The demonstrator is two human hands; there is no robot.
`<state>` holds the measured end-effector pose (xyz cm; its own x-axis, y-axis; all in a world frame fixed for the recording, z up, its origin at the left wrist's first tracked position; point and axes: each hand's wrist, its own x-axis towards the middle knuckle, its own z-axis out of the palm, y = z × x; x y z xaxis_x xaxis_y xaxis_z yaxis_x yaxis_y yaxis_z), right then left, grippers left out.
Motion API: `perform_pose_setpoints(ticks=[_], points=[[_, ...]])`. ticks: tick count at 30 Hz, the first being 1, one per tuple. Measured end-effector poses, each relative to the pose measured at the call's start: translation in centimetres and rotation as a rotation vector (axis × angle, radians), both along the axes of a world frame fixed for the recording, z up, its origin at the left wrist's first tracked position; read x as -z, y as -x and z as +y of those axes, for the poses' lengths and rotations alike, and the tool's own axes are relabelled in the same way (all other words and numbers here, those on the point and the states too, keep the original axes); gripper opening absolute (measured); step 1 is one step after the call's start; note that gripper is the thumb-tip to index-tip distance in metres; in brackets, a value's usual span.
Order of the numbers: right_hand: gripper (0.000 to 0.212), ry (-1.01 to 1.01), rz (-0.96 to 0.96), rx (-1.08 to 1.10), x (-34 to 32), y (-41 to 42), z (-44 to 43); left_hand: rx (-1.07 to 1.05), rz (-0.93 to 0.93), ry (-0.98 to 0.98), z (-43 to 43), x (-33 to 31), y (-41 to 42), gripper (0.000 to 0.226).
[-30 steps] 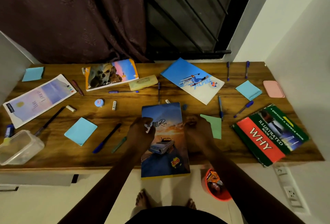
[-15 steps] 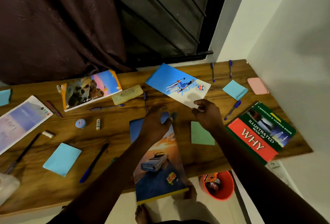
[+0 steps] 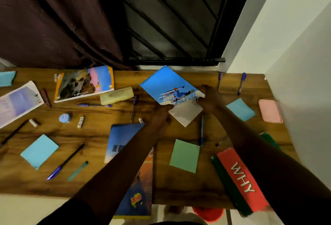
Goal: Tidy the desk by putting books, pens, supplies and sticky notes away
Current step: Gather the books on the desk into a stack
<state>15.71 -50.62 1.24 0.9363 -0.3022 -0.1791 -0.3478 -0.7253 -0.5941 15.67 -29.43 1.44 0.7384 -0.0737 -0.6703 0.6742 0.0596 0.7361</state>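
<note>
The thin, glossy blue skiing book (image 3: 166, 85) lies tilted at 12 o'clock on the wood-grain table (image 3: 100, 135), one corner reaching the back edge. The right hand (image 3: 210, 99) pinches its 3 o'clock corner, thumb on the cover. The left hand (image 3: 160, 117) bunches its fingers at the 7 o'clock edge, grip unclear. Bare wood lies at the book's 6 o'clock.

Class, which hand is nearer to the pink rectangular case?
Right. The right hand sits left of the pink rectangular case, at the blue skiing book's right corner; the left hand is farther left, at its opposite edge.
</note>
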Motion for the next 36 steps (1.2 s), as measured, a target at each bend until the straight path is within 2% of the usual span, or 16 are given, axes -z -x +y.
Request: perform_pose_setpoints(ticks=[5, 9, 12, 14, 18, 20, 24, 29, 33, 36], points=[[0.058, 0.027, 0.057, -0.176, 1.6, -1.3, -0.3, -0.126, 0.11, 0.135, -1.8, 0.0, -0.1, 0.012], [0.053, 0.071, 0.034, -0.163, 2.1, -1.6, -0.6, -0.172, 0.118, 0.113, -2.3, 0.3, -0.5, 0.01], [0.05, -0.005, 0.026, -0.129, 2.0, -1.9, -1.4, -0.144, 0.045, 0.033, -2.3, 0.8, -0.7, 0.017], [0.049, -0.009, 0.023, -0.128, 1.7, -1.8, -1.6, -0.13, -0.031, 0.051, -2.3, 0.9, -0.6, 0.021], [0.057, -0.017, -0.002, -0.11, 1.6, -1.4, -1.6, -0.118, -0.174, 0.023, -2.0, 0.6, -0.5, 0.036], [0.053, -0.08, -0.02, -0.085, 1.5, -0.9, -1.1, -0.109, -0.243, -0.007, -1.3, -0.3, -0.3, 0.039], [0.023, -0.221, -0.077, 0.055, 1.1, 0.5, 0.8, -0.086, -0.336, -0.024, 2.0, -2.0, 1.1, 0.047], [0.026, -0.358, -0.058, 0.042, -0.1, 4.1, 5.6, 0.047, -0.327, 0.047, 9.0, -3.2, 4.4, 0.059], [0.011, -0.74, -0.011, 0.161, -0.9, 9.3, 10.8, 0.086, -0.264, 0.034, 15.3, -2.7, 7.5, 0.047], [0.018, -0.771, 0.038, 0.186, -0.1, 13.4, 14.4, 0.189, -0.222, 0.011, 20.5, -1.4, 9.9, 0.048]])
